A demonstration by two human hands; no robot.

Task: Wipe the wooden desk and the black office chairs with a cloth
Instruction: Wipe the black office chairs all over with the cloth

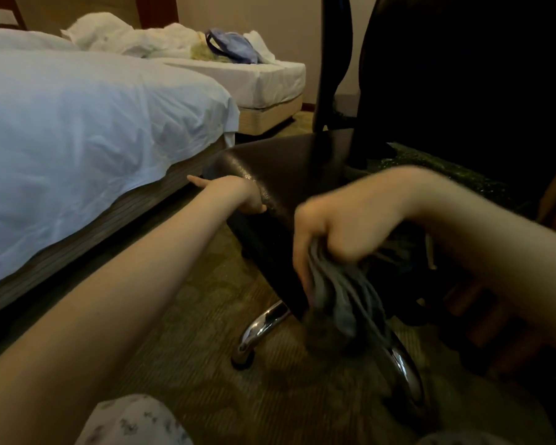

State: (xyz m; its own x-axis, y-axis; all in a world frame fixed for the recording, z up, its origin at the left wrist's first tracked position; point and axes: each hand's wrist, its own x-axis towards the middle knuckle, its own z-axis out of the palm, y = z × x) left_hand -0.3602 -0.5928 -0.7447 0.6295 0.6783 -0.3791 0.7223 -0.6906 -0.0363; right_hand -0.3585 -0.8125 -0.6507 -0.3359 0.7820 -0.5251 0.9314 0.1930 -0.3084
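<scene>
Low view, near floor level. Left hand [238,194] holds the corner of the black office chair seat [286,168], thumb on the side edge, w/ one finger sticking out toward the near bed [77,123]. Right hand [331,232] is a fist clamped round a bunched grey cloth [341,297]. The cloth hangs from the fist, long axis approx. vertical, tail slanting down-right, against the seat's near edge; it's blurred. The seat edge runs from upper left to lower right. Chrome base leg [264,322] stands below on the carpet [190,364]. Blue bag [231,46] lies on the far bed [264,78].
</scene>
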